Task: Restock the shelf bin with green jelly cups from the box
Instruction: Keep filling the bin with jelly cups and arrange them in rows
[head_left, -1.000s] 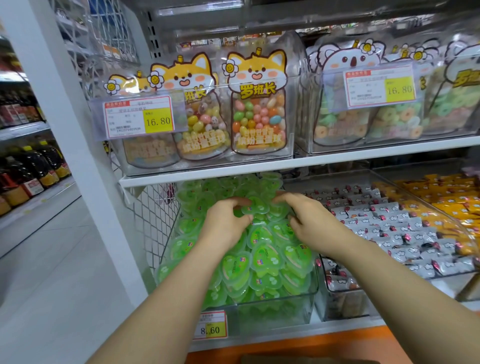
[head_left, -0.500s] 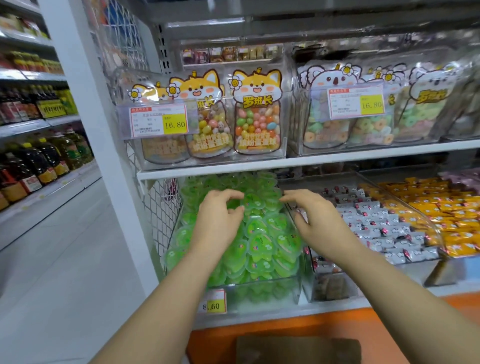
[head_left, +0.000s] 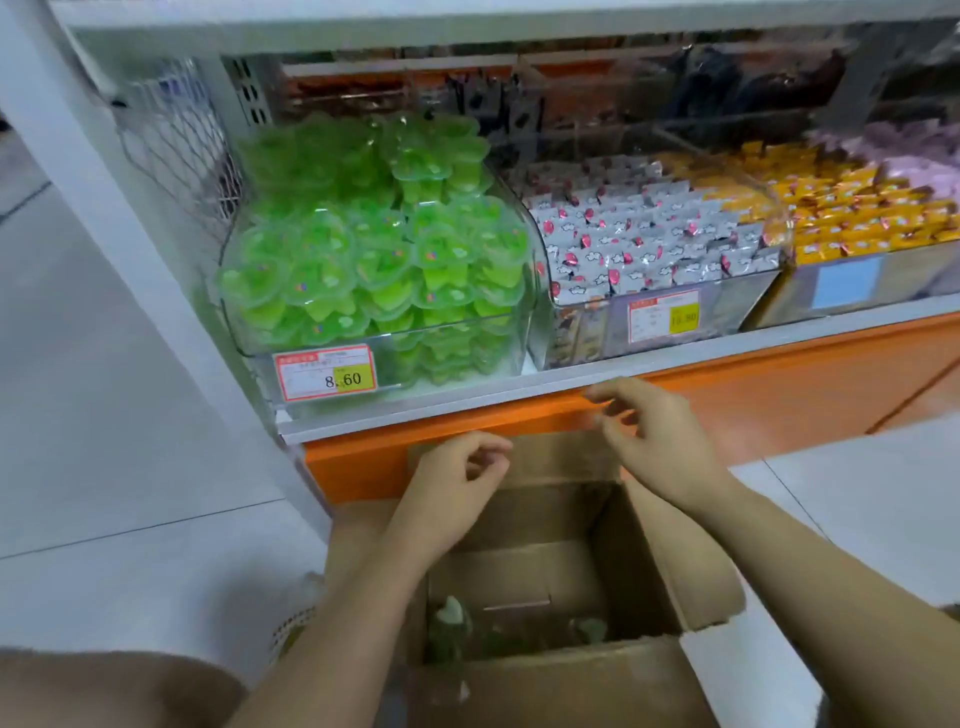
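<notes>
Left hand (head_left: 456, 486) and right hand (head_left: 658, 444) now down from bin (head_left: 523, 306), empty, loosely curled, over open box (head_left: 652, 564) by orange plinth (head_left: 779, 387).

Shelf bin (head_left: 531, 270): I see it leftmost on the shelf (head_left: 519, 388), jelly cups (head_left: 374, 244) heaped inside.
Box (head_left: 545, 686): on the floor before the shelf, beneath my left hand (head_left: 457, 488) and right hand (head_left: 660, 447).

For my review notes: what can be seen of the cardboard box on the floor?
The cardboard box is plain brown and worn. It stands upright on the pale floor against the shelf's orange base. Its top flaps are folded out, and the right one has a ragged torn edge. Inside it looks nearly empty, with a few pale green jelly cups dimly visible at the near side. The left hand and right hand hang over the opening, holding nothing.
</notes>
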